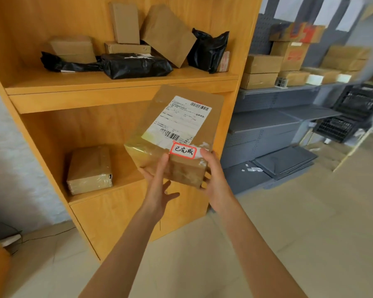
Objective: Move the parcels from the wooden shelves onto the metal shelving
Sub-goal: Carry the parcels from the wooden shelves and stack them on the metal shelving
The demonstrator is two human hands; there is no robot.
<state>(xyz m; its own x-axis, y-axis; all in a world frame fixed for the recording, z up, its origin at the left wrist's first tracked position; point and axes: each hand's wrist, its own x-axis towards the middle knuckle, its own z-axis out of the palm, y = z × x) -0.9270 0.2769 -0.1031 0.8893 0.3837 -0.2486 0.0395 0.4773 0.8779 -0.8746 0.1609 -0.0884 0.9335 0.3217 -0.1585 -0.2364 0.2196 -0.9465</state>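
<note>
Both bare forearms reach forward from the bottom of the view, lifting a brown cardboard parcel with a white shipping label (177, 134) in front of the tall honey-coloured wooden shelf unit (121, 91). My left hand (157, 186) cups the parcel's near lower corner, thumb up its front face and fingers spread beneath; my right hand (213, 175) clasps the near right edge, thumb beside a red-bordered handwritten sticker (183, 152). On the unit's upper shelf lie black plastic mailer bags (136, 64) among plain brown boxes (125, 23), with a tan paper envelope (168, 33) leaning behind them. On its lower shelf, left of the held parcel, sits a tape-wrapped cardboard box (89, 169). Right of the unit stands grey metal shelving (289, 117), its top tier stacked with cardboard cartons (265, 70).
</note>
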